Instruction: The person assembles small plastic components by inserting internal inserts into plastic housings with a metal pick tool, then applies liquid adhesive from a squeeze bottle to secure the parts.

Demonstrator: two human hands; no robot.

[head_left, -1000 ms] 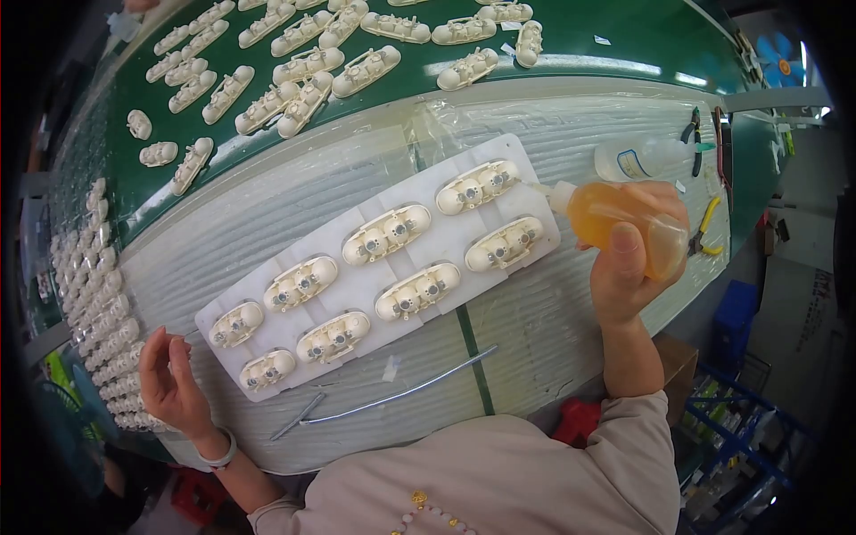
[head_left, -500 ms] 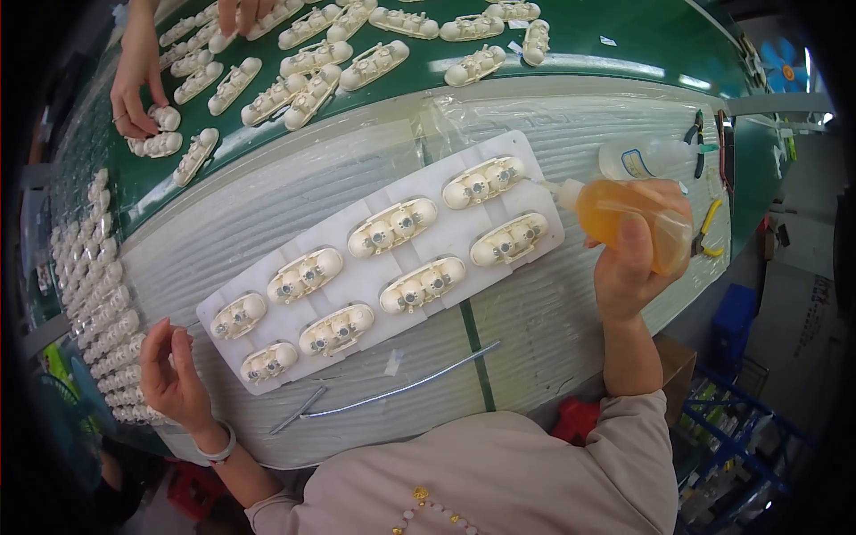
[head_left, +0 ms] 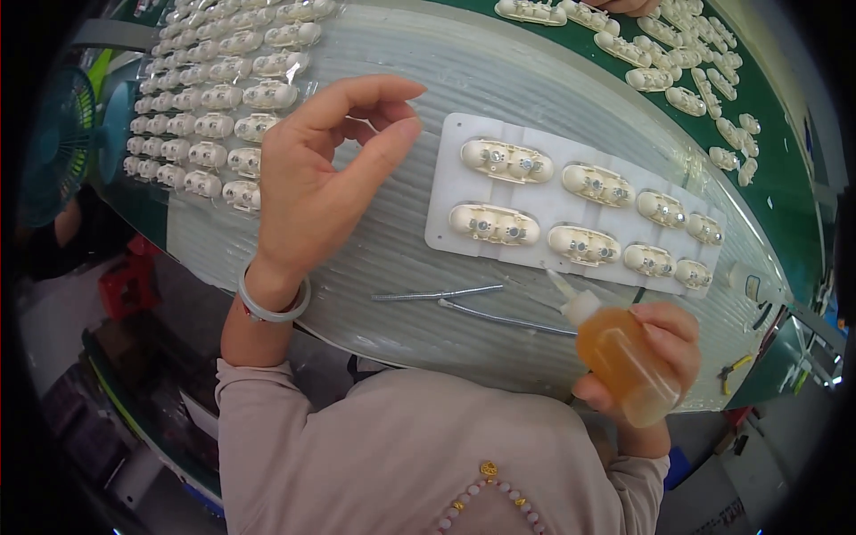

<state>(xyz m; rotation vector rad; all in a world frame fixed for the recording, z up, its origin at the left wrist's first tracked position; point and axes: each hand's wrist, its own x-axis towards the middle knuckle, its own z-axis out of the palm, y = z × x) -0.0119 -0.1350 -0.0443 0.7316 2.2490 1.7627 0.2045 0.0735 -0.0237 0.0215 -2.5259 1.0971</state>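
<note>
The right hand [head_left: 675, 346] grips an amber bottle [head_left: 621, 355] near the white board [head_left: 445, 178]; the left hand [head_left: 321, 192], loosely curled, is empty. Eight parts [head_left: 495, 225] sit on the board, how many finished unclear; loose parts [head_left: 687, 101] lie beyond.

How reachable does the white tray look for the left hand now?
Likely yes: the left hand appears empty, just left of the white tray, with nothing visible between them. The bottle in the right hand is farther right.
</note>
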